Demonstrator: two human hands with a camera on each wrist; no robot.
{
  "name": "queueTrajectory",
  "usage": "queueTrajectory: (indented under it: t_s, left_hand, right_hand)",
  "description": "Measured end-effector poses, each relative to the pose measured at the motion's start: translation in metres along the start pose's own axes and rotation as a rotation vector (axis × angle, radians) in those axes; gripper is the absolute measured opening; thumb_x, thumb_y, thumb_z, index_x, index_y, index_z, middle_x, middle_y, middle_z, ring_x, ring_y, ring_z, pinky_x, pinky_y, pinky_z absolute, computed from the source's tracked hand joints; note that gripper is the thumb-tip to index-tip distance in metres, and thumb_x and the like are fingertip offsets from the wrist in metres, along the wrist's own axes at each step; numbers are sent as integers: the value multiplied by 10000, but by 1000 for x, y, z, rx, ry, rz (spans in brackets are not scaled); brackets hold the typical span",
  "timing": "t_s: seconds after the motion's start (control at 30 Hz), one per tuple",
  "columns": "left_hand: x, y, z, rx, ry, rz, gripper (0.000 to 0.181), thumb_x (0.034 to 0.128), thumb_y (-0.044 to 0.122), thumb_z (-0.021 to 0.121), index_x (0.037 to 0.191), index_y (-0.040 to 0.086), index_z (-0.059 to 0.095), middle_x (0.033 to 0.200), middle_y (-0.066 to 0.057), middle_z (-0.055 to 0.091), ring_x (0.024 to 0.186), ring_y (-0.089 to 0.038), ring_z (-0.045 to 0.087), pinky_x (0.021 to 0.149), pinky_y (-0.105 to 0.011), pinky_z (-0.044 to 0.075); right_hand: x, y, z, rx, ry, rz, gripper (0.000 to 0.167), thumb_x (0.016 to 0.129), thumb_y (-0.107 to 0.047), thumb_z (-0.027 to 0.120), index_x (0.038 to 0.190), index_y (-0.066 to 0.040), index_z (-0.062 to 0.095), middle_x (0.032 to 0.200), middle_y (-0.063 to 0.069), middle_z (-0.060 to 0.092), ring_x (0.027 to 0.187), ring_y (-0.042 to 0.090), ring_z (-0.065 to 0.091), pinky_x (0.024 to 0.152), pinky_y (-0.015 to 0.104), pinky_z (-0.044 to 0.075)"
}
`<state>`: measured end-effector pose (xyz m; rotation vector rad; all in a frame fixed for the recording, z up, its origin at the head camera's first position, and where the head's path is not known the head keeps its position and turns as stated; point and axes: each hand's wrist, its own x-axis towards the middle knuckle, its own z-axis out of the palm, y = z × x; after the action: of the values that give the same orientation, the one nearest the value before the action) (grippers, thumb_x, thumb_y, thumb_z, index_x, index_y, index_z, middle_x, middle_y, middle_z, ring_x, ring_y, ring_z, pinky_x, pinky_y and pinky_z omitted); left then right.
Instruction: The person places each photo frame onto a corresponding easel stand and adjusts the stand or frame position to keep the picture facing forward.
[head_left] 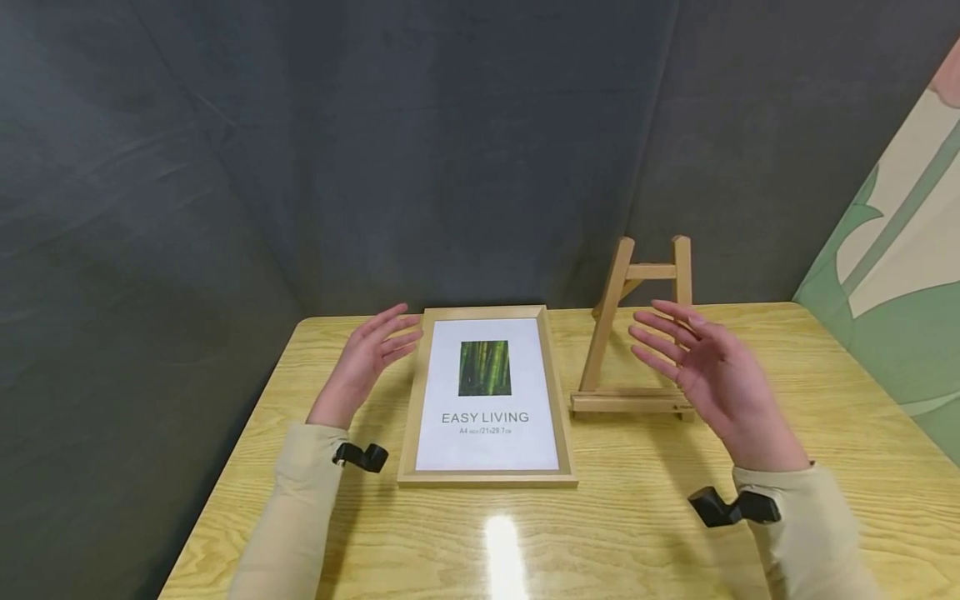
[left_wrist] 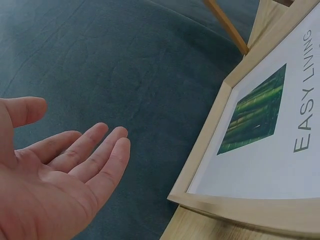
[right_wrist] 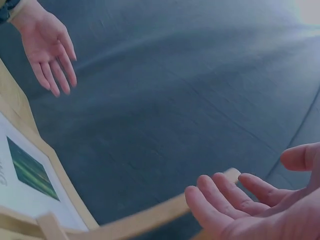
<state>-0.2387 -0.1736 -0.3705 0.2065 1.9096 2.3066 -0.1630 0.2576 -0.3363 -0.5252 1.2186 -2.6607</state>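
A light wooden picture frame (head_left: 491,446) lies flat on the table, its white insert printed with a bamboo picture and "EASY LIVING". To its right stands a small wooden easel (head_left: 607,321) with a ledge along its front. My left hand (head_left: 369,354) hovers beside the frame's left edge, fingers loosely extended, holding nothing. In the left wrist view its palm (left_wrist: 55,195) faces up, apart from the frame (left_wrist: 207,130). My right hand (head_left: 712,375) is raised in front of the easel's right side, covering part of it. Its fingers (right_wrist: 225,200) are relaxed and hold nothing.
The yellow wood-grain table (head_left: 622,533) runs up to a dark cloth backdrop (head_left: 450,150). A green and cream patterned panel (head_left: 900,275) borders the right side. Black wrist cameras (head_left: 735,507) sit on both sleeves.
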Motion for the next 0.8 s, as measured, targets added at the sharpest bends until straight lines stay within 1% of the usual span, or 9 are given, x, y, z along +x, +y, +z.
queueTrajectory:
  t_s: [0.1, 0.2, 0.37, 0.47, 0.57, 0.77, 0.8]
  left_hand:
    - [0, -2, 1, 0, 1, -18, 451, 1028, 186, 455, 1448, 41, 378, 1422, -263, 400, 1241, -374, 475, 1039, -440, 382]
    - [0, -4, 1, 5, 4, -35, 454, 1028, 193, 455, 1450, 45, 378, 1428, -260, 395, 1239, -363, 482, 1041, -438, 381]
    - [0, -9, -1, 44, 11, -56, 457, 1030, 210, 449, 1451, 48, 376, 1415, -236, 425, 1233, -349, 494, 1039, -437, 384]
    - [1, -14, -2, 62, 23, -75, 457, 1026, 227, 460, 1444, 58, 388, 1406, -223, 443, 1225, -340, 505, 1036, -437, 387]
    - [0, -17, -3, 74, 31, -104, 473, 1019, 249, 476, 1446, 66, 386, 1397, -211, 459, 1223, -343, 507, 1041, -447, 379]
    - [-1, -22, -3, 136, 20, -175, 505, 1024, 266, 456, 1461, 36, 350, 1372, -228, 474, 1219, -380, 496, 1041, -465, 374]
    - [-1, -23, -4, 145, 18, -185, 509, 1027, 261, 449, 1465, 26, 339, 1369, -233, 472, 1219, -387, 494, 1038, -464, 378]
  right_hand:
    - [3, 8, 7, -55, -9, 17, 416, 1066, -133, 257, 1423, 75, 308, 1401, 210, 425, 1269, 378, 447, 1034, 486, 314]
    - [6, 16, 13, -93, -6, 39, 411, 1066, -139, 265, 1417, 63, 333, 1408, 202, 425, 1260, 364, 462, 1035, 471, 342]
    - [13, 30, 23, -160, 13, 80, 389, 1063, -144, 290, 1396, 37, 379, 1410, 213, 417, 1244, 348, 480, 1038, 460, 352]
    - [18, 40, 29, -233, 27, 100, 378, 1061, -159, 308, 1384, 11, 406, 1408, 228, 418, 1258, 370, 459, 1031, 451, 370]
    - [23, 50, 34, -302, 52, 128, 371, 1056, -169, 321, 1374, -7, 422, 1403, 236, 424, 1251, 365, 470, 1019, 436, 396]
    - [31, 66, 40, -402, 95, 213, 422, 1040, -165, 323, 1421, 14, 340, 1427, 248, 382, 1229, 300, 501, 1021, 404, 408]
    - [32, 68, 40, -409, 103, 229, 435, 1039, -167, 323, 1432, 18, 323, 1433, 247, 374, 1243, 311, 487, 1024, 404, 404]
